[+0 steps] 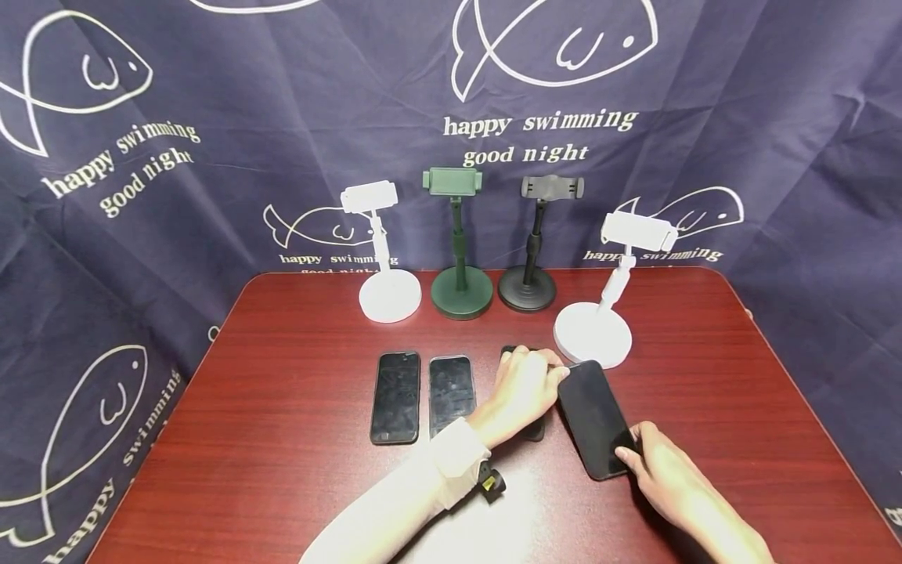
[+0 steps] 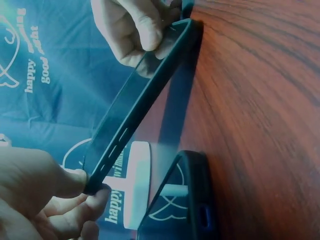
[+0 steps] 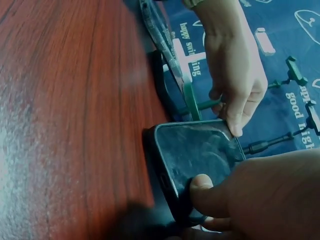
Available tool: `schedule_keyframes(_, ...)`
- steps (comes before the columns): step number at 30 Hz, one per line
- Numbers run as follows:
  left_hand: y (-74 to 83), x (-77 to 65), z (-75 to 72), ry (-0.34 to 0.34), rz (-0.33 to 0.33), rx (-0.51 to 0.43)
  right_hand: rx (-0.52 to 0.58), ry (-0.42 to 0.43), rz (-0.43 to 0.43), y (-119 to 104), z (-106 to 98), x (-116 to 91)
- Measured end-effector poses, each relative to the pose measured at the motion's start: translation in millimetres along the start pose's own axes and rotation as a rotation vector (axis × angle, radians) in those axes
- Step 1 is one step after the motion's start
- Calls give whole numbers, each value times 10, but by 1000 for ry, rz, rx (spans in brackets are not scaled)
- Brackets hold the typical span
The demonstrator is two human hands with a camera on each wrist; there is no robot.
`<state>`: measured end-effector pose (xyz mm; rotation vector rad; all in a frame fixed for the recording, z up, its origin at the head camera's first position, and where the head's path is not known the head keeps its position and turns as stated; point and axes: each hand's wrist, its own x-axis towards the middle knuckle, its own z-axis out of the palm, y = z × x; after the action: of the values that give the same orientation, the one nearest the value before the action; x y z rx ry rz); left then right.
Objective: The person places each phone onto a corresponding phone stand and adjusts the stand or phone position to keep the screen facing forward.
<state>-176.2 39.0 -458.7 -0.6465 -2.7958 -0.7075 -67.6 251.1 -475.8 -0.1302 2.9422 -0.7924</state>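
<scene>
1 phone pinched at both ends

Left hand pinches the raised far end; right hand grips the near end. The phone lies between both hands, long axis slanting far-left to near-right. Count: 3 other phones on the table; 2 white stands, 1 green stand, 1 black stand.

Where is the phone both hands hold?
In the head view, the phone is right of centre, in front of the rightmost white stand, between the left hand and the right hand.
</scene>
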Motion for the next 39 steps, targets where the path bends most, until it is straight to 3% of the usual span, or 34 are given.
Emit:
schedule_keyframes(5,-6,13,-96,5,30,-5,87,-44,44,-107,-25,-26)
schedule_keyframes(8,0,24,-172,18,54,-26,155,-36,17,-173,-21,-32)
schedule_keyframes(14,-34,62,-348,72,68,-163,221,24,-104,-321,-17,23)
schedule_keyframes(20,-72,123,-615,137,61,-304,299,96,-220,-500,-82,119)
schedule_keyframes(34,-104,158,-1093,325,148,-537,384,116,-264,-841,-329,250)
schedule_keyframes(39,-92,132,-1220,326,75,-656,411,139,-294,-923,-357,283)
